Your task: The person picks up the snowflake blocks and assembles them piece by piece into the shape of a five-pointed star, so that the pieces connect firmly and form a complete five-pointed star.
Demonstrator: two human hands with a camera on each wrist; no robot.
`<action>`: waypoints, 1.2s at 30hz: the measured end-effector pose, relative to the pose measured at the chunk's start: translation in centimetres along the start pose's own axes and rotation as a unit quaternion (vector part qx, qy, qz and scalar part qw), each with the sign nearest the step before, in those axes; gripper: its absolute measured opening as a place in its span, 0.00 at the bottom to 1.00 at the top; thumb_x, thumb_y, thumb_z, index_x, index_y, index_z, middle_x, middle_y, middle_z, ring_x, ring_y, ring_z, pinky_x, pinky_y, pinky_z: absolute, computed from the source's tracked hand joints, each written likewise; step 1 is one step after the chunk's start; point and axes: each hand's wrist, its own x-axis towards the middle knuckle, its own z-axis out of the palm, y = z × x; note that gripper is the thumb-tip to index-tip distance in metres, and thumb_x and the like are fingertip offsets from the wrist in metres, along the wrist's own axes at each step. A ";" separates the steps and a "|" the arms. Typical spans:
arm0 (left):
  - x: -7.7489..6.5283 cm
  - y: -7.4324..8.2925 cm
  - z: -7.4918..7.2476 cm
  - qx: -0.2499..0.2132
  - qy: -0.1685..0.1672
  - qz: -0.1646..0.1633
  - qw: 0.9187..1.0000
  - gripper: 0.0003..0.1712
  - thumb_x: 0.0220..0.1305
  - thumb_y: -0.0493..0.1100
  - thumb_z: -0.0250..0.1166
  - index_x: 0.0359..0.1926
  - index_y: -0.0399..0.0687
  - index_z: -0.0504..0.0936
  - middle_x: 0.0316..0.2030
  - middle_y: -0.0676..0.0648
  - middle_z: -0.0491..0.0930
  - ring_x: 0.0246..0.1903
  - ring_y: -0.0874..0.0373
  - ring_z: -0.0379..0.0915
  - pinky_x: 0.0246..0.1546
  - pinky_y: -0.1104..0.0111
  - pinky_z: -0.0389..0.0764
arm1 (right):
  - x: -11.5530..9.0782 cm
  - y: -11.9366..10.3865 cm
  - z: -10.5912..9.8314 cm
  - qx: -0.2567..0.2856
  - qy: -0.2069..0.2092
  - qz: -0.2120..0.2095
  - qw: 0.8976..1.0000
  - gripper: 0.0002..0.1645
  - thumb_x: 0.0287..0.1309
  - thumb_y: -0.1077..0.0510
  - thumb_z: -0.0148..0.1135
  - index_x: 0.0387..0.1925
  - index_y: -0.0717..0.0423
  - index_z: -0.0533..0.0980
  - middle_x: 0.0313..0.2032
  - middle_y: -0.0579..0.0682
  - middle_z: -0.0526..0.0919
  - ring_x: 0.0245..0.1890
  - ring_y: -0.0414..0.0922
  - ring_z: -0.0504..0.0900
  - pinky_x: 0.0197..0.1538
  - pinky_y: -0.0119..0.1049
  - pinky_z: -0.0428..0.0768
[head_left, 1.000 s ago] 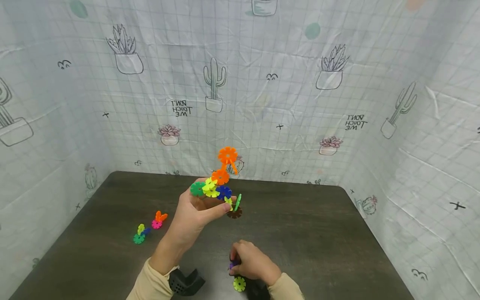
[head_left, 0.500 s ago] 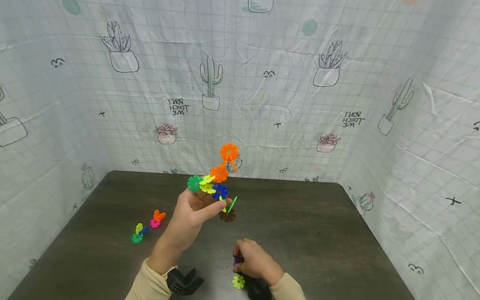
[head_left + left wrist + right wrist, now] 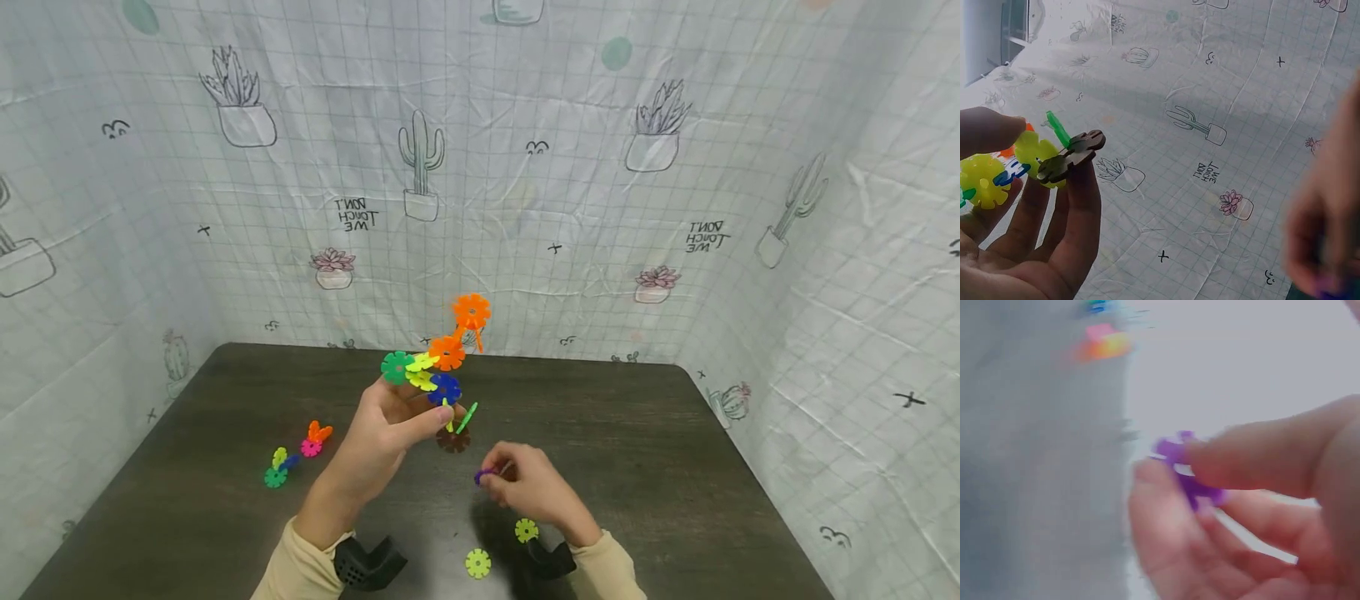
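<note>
My left hand point(image 3: 386, 429) holds up a chain of joined notched plastic discs, thumb and fingers pinching it near its lower right end. Orange discs point(image 3: 447, 353) top the chain. Below them come a green disc point(image 3: 397, 367), yellow discs, a blue disc point(image 3: 446, 389), a light green disc point(image 3: 467, 417) seen edge-on and a brown disc point(image 3: 1072, 156). Lower and to the right, my right hand point(image 3: 528, 483) pinches a purple notched disc point(image 3: 1188, 472) between thumb and fingers, above the table. The right wrist view is blurred.
Two loose yellow discs point(image 3: 477, 563) lie on the dark table point(image 3: 637, 467) near the right wrist. To the left sit two small joined clusters, one pink and orange point(image 3: 312, 447), one green, yellow and blue point(image 3: 276, 477). A printed cloth point(image 3: 495, 183) surrounds the table.
My right hand has lifted the purple disc off the table and moved up and right, uncovering a second yellow disc. The left hand stays nearly in place, its chain tilting slightly.
</note>
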 end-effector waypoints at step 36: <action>0.7 -1.1 2.8 0.095 0.117 0.002 0.989 0.09 0.75 0.36 0.55 0.48 0.33 0.67 0.25 0.47 0.73 0.18 0.63 0.69 0.13 0.72 0.73 | -2.8 -9.5 -1.6 0.182 0.229 -0.230 0.928 0.08 0.63 0.70 0.66 0.44 0.66 0.81 0.32 0.47 0.88 0.27 0.42 0.86 0.32 0.38 0.87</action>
